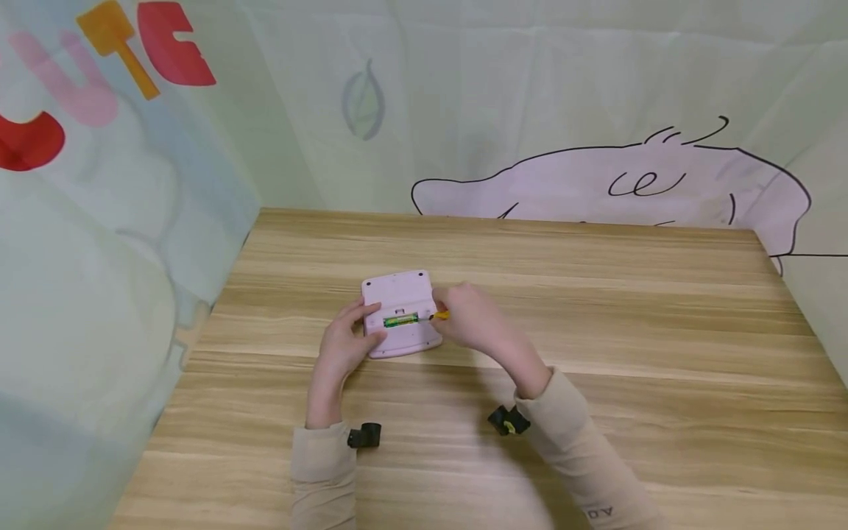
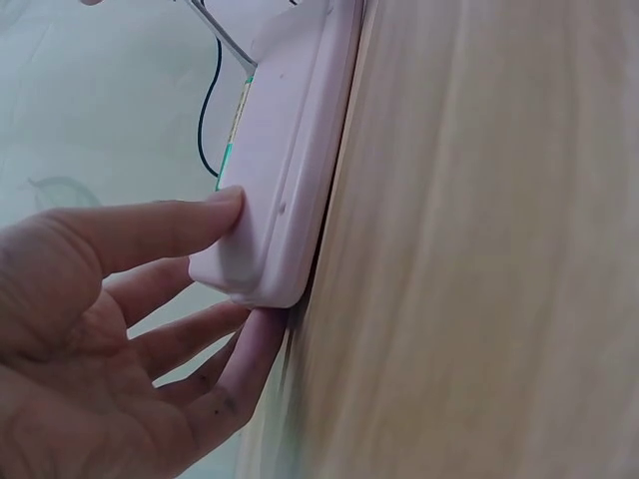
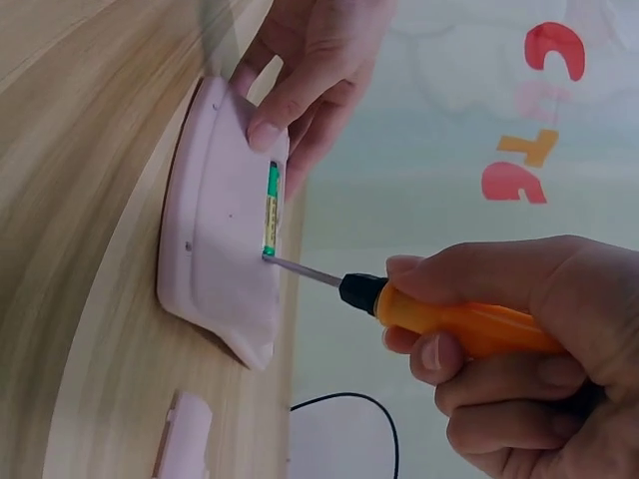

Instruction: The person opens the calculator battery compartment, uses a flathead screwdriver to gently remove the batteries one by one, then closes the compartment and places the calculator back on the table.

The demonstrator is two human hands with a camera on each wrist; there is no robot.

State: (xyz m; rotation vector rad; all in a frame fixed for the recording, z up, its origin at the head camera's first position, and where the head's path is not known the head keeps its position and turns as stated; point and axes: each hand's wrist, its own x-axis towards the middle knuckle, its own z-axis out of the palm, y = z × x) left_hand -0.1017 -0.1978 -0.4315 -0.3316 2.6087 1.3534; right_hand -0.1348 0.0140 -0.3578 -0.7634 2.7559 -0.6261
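Observation:
A pale pink device, apparently a calculator [image 1: 397, 289], lies back side up on the table with its battery slot uncovered. One green and yellow battery [image 1: 400, 321] sits in that slot. My left hand [image 1: 341, 344] grips the device's left side, thumb on the back face and fingers along the edge. In my right hand [image 1: 473, 316] is a screwdriver [image 3: 469, 321] with an orange handle and black collar. Its metal tip meets the right end of the battery, as the right wrist view shows.
A small pink piece, seemingly the battery cover [image 3: 186, 437], lies on the wooden table [image 1: 596, 294] near the device. A printed cloth [image 1: 298, 110] hangs behind and to the left of the table. Black wrist cameras [image 1: 364, 436] sit at both cuffs.

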